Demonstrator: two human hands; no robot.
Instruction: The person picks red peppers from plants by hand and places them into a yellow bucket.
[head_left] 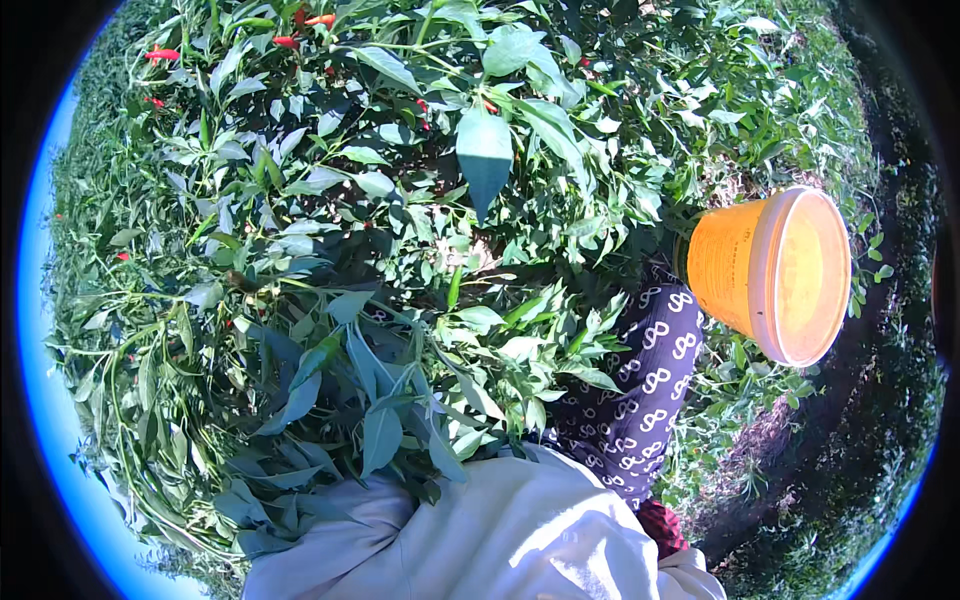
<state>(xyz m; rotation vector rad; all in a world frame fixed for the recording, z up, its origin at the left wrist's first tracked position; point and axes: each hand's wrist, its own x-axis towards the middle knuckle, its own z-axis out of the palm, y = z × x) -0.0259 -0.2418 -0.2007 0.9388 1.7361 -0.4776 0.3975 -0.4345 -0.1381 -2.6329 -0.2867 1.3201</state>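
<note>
Neither of my hands shows; leaves cover the area in front of me. Dense pepper plants [380, 350] fill the left and middle, close against my pale shirt [520, 520]. Red chili peppers [163, 54] hang at the far left, and a green pepper [454, 288] stands among the leaves near the middle. To the right, an orange-yellow bucket [728, 262] with a pale rim appears tilted, its round top facing right. Dark cloth with a white looped pattern [650, 370] reaches from my shirt towards the bucket's base.
A shaded strip of ground [770, 470] with low weeds runs down the right side. More green plants stand behind the bucket. A bit of red checked cloth [662, 528] shows beside my shirt. Blue sky rims the left edge.
</note>
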